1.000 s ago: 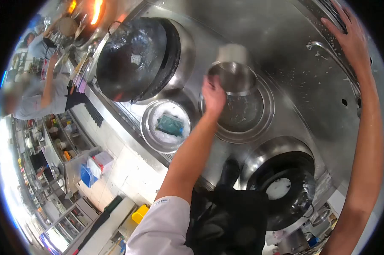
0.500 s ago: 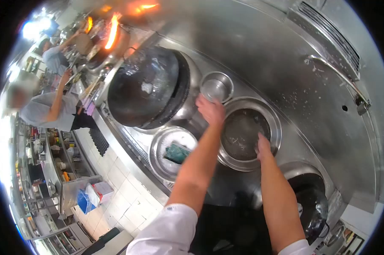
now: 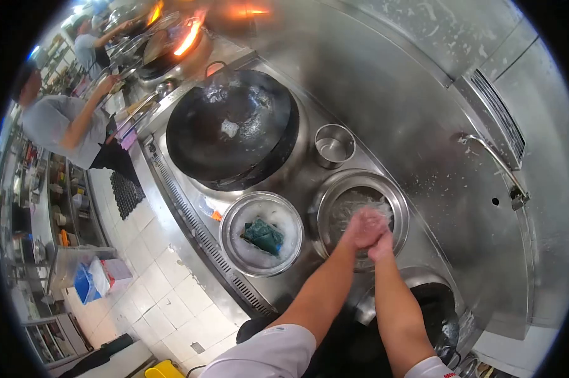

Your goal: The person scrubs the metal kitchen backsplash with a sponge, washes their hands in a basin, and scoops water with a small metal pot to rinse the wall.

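Observation:
My left hand (image 3: pixel 366 228) and my right hand (image 3: pixel 381 247) are together over a wide steel basin of water (image 3: pixel 322 217), touching or overlapping. Water is stirred up around them, and their fingers are smeared by motion and partly hidden. No object shows in either hand. Behind the basin stands a small round steel pot (image 3: pixel 335 146), apart from both hands. To the left, a second steel bowl (image 3: pixel 228 220) contains whitish suds and a dark green scouring pad or cloth (image 3: pixel 263 237).
A large black wok (image 3: pixel 231 129) rests on its burner at the left. Another dark wok (image 3: pixel 432 309) sits near my right forearm. A tap (image 3: pixel 495 157) projects from the steel wall. Flames (image 3: pixel 190 38) rise at the far stove, where a person (image 3: pixel 64 123) works.
My left hand has left the small steel pot and come over the water basin, meeting my right hand there. The water is now splashing. The whole view has shifted.

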A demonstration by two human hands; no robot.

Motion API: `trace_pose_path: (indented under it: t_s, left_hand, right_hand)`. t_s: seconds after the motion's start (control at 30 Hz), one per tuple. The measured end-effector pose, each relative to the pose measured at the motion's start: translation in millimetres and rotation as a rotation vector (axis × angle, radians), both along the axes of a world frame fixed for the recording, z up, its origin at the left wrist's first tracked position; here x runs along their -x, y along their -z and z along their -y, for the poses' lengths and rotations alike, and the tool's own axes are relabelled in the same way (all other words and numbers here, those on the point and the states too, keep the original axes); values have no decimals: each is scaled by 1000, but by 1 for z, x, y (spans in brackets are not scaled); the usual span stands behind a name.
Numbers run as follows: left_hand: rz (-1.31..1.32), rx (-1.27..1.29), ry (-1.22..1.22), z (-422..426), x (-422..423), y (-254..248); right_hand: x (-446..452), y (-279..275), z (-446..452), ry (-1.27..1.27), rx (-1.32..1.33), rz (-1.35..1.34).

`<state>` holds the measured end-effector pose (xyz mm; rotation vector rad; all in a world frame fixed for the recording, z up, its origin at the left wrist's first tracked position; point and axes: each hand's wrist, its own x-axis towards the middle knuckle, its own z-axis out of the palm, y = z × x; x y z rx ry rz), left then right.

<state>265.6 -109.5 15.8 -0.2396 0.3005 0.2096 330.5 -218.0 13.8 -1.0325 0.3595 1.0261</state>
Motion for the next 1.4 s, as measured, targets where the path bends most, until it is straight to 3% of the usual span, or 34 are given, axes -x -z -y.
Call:
trace_pose_path:
  t_s: [0.03,0.1,0.13,0.17,0.2,0.23,0.27,0.3,0.37,0.4,0.43,0.5,0.57,0.63,0.67,0.7,0.77,0.87,0.93,1.0,1.07,1.13,1.4]
  left_hand:
    - [206,46,-10,4,-13,-7]
    - [625,133,-20,3,-30,-24]
    - [629,136,-19,-2,-32,-41]
    - [149,-311,-102,-9,-33,-70]
    - [-346,-742,-179,-12,-32,-94]
    - [-339,-738,-176,-10,-29,-113]
    - [-653,-1015,-207,-9,-26,-130]
    - [-967,-1286,-230,-5,-25,-138]
    - [-485,-414,-454,-6,-45,-77]
    - [-159,119,-609,5,-7,-128]
    - [-166,3,-675,4,-27,-96]
    - [-193,30,-404,-17,-33,-90]
    - [-295,-330,-292,-16,-20,-129]
    - [-364,-517,-281,-24,-26,-109]
    - [-415,-462,-304,-29,-24,-105]
    - [-470,-408,-329,-35,-20,-99]
    - [-373,-281,-342,-47,-1,-77]
    - [-342,-175,-313,-55,20,-70]
    - [-333,-246,-308,-54,25,-63]
    - [-316,-320,-295,-57,23,-57]
    - [-479,-405,-279,-59,20,-46]
    - [-487,-401,-241,-48,19,-34]
    - [-471,-305,-76,1,-4,24]
  right_hand:
    - [-2,-1,0,-76,-431,71]
    - [-7,-18,-18,-57,-523,152]
    - [-10,-37,-27,-30,-614,236]
    - [17,-96,-51,182,-357,225]
    - [22,-96,-51,185,-351,235]
    - [25,-91,-49,69,-353,149]
    - [26,-82,-48,-41,-360,62]
    - [22,-63,-41,-126,-549,-365]
    - [42,-68,-44,-98,-480,-99]
    - [48,-74,-45,-65,-481,-19]
    - [51,-79,-46,-32,-492,49]
    - [57,-90,-54,16,-520,147]
    - [60,-96,-62,38,-500,203]
    - [65,-118,-63,25,-341,187]
    - [71,-120,-65,-9,-179,135]
    - [76,-108,-70,4,-177,144]
    - [82,-76,-85,53,-473,181]
    - [103,-62,-103,261,-532,204]
    - [103,-66,-100,244,-533,164]
    - [101,-78,-96,81,-370,32]
    - [97,-61,-89,25,-363,7]
    - [104,-83,-75,-73,-82,-10]
    - [78,-37,-29,-58,-5,-21]
